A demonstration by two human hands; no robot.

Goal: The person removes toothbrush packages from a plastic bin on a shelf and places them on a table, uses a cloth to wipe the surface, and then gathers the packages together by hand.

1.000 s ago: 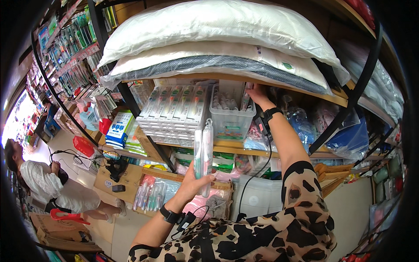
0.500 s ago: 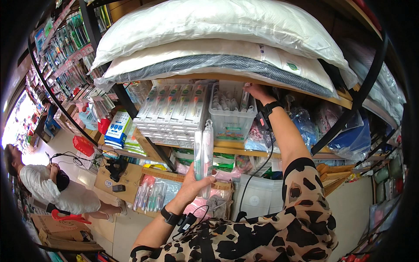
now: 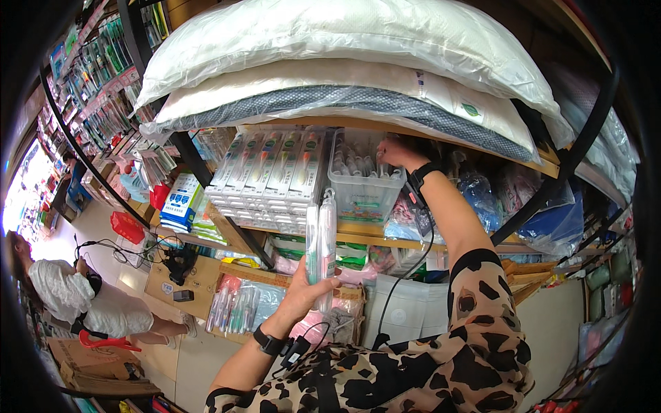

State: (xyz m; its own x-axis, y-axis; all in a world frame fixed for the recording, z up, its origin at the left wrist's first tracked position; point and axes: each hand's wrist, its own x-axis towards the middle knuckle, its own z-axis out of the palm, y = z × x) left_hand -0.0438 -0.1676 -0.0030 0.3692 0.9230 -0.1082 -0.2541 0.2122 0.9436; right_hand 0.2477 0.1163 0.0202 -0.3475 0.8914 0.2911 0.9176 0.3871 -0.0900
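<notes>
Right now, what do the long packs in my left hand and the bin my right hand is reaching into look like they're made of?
Long packs in the left hand: seemingly clear glossy plastic, since light glints off them and their contents show through.
Bin at the right hand: probably translucent, fairly stiff plastic; items inside show hazily through its walls.

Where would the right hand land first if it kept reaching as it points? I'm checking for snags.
Probably the clear plastic bin on the shelf: the right hand is already at its top rim, though depth is unclear.
</notes>
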